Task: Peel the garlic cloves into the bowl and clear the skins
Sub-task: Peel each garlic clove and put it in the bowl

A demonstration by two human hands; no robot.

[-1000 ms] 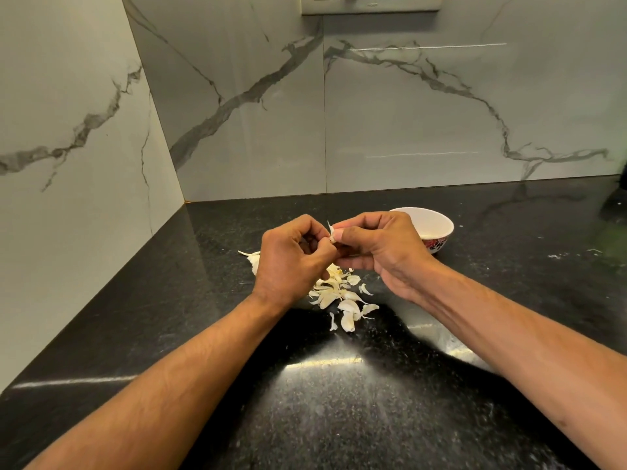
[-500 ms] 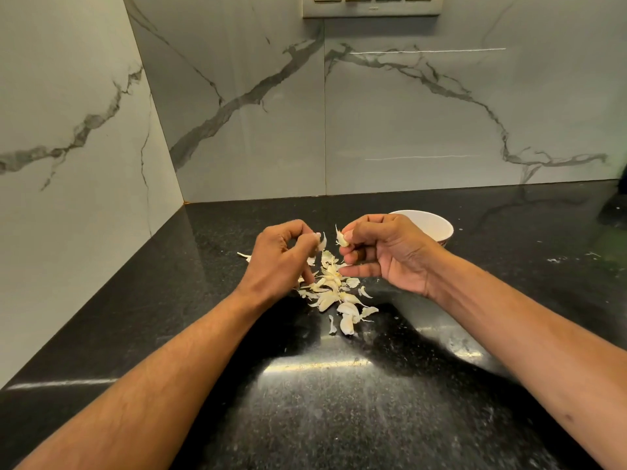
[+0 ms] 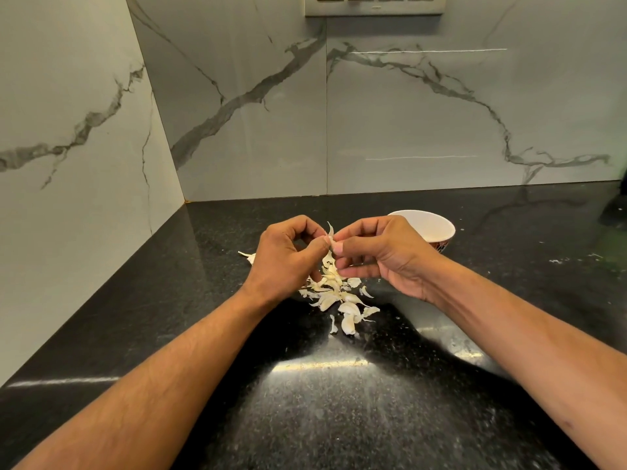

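In the head view, two bare hands meet above a black speckled counter [image 3: 339, 418]. The left hand [image 3: 285, 259] has its fingers curled, thumb and forefinger pinching the left side of one garlic clove [image 3: 334, 245]. The right hand [image 3: 383, 256] pinches the same clove from the other side with thumb and forefinger, its other three fingers loosely curled below. A sliver of skin [image 3: 330, 228] curls upward from the clove, just above the meeting fingertips.

Directly beneath both hands, on the counter, lies one heap of garlic cloves and loose skins [image 3: 336, 290]; the pieces overlap too much to count, well over a dozen. One stray piece [image 3: 249, 256] lies apart, just left of the left hand.

One white bowl [image 3: 431, 227] stands behind the right hand, its near rim hidden by the knuckles; what it contains cannot be seen.

Beyond the hands, two marble-veined walls [image 3: 441, 130] meet in a corner, with one switch plate [image 3: 375, 5] high above.
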